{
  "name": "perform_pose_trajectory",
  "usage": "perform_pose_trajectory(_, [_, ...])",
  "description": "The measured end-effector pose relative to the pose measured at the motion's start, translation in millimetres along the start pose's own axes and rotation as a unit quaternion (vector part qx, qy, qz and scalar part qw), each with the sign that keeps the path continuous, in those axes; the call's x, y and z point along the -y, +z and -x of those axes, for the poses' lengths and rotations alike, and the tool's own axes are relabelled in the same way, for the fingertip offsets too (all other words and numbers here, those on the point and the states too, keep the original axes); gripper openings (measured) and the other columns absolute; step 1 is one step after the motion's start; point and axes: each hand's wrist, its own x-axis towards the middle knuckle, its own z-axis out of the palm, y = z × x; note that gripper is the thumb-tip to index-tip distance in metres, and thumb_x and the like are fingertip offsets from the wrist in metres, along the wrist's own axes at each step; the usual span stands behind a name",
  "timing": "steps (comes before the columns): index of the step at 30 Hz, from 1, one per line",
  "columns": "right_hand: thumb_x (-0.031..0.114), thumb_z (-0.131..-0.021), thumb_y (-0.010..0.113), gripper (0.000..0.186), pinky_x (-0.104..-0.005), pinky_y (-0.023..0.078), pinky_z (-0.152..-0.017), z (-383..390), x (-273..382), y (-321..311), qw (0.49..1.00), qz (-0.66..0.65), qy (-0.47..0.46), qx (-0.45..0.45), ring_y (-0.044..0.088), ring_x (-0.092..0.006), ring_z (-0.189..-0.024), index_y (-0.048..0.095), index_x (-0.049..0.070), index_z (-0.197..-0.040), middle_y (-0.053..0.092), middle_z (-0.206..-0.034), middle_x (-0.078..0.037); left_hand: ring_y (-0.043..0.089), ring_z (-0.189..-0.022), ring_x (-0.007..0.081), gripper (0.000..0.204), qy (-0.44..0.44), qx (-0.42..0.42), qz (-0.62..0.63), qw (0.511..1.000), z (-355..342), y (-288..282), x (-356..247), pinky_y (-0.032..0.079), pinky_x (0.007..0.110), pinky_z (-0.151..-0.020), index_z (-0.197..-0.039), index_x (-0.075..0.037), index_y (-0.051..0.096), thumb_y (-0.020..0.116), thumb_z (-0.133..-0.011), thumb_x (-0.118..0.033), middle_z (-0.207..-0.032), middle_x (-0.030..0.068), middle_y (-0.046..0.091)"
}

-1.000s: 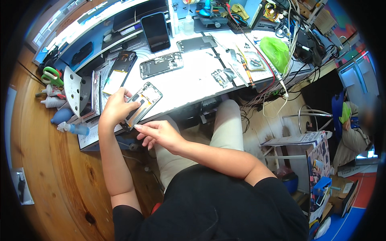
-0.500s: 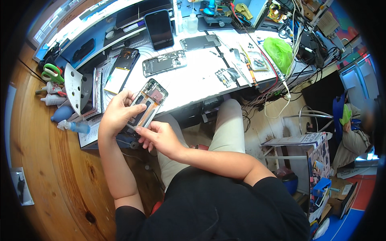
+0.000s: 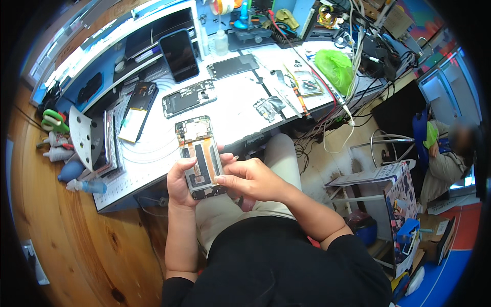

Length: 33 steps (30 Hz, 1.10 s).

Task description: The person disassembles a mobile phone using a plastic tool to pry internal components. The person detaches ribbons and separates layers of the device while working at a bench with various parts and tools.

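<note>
My left hand (image 3: 183, 180) grips an opened smartphone (image 3: 199, 159) by its lower left edge, thumb over the side. At the phone's lower right, my right hand (image 3: 254, 178) holds the opposite edge, thumb pressed on the frame and the fingers partly hidden beneath it. The phone's inside faces up, showing a dark central strip, copper-orange flex ribbons and a board section at the top. It is held just off the desk's front edge, above my lap.
On the white desk lie another opened phone (image 3: 189, 99), a dark screen panel (image 3: 233, 66), small boards (image 3: 268, 108) and an orange screwdriver (image 3: 300, 101). A blue-edged phone (image 3: 178, 55) stands upright. A green bag (image 3: 334, 70) and cables crowd the right; a spray bottle (image 3: 88, 186) stands left. Another person (image 3: 447, 148) sits far right.
The phone has moved right and toward me, turning from a slant to nearly upright in view. Both hands moved with it and still hold it. The head view has shifted.
</note>
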Motion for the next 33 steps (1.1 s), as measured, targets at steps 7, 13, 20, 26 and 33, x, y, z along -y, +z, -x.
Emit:
perform_pose_trajectory(7, [0.015,-0.092,0.076,0.018,-0.0282,0.053,-0.07,33,-3,-78,0.938,0.193,-0.133,-0.254,0.067,-0.0125,-0.076,0.075,-0.002,-0.098,0.074,-0.084,-0.007,0.064,-0.113,0.0383,0.074,0.152,-0.081,-0.039,0.984,-11,-2,-19,0.057,0.054,-0.095,-0.152,0.006,0.032,0.054,-0.084,-0.015,-0.143,0.0289,0.05])
perform_pose_trajectory(13, [0.007,-0.088,0.073,0.019,-0.0306,0.052,-0.07,41,-23,-184,0.802,0.348,-0.106,-0.474,0.064,-0.0187,-0.073,0.073,-0.002,-0.105,0.072,-0.088,-0.011,0.058,-0.113,0.0328,0.078,0.243,-0.077,-0.087,0.963,-12,-15,-53,0.053,0.048,-0.097,-0.157,0.0,0.026,0.056,-0.088,-0.019,-0.151,0.0265,0.044])
perform_pose_trajectory(20, [0.007,-0.086,0.07,0.023,-0.0428,0.05,-0.093,33,-30,-240,0.706,0.433,-0.179,-0.532,0.063,-0.0351,-0.105,0.073,0.001,-0.108,0.07,-0.11,-0.017,0.054,-0.112,0.0308,0.077,0.268,-0.094,-0.083,0.955,-14,-29,-53,0.049,0.044,-0.097,-0.156,0.001,0.026,0.056,-0.089,-0.021,-0.146,0.0223,0.046])
perform_pose_trajectory(26, [0.004,-0.087,0.067,0.019,-0.0419,0.052,-0.089,29,-12,-272,0.687,0.474,-0.233,-0.499,0.066,-0.0346,-0.097,0.074,0.003,-0.104,0.071,-0.101,-0.015,0.055,-0.112,0.0318,0.077,0.258,-0.091,-0.065,0.96,-14,-34,-56,0.049,0.047,-0.096,-0.158,-0.005,0.027,0.055,-0.088,-0.022,-0.149,0.0235,0.044])
perform_pose_trajectory(33, [0.005,-0.087,0.071,0.015,-0.0364,0.053,-0.08,10,-13,-217,0.771,0.435,-0.263,-0.384,0.068,-0.0298,-0.089,0.074,0.001,-0.101,0.072,-0.097,-0.014,0.051,-0.113,0.0311,0.077,0.258,-0.079,-0.104,0.957,-15,-24,-53,0.05,0.045,-0.098,-0.156,0.001,0.026,0.057,-0.089,-0.022,-0.151,0.0209,0.041])
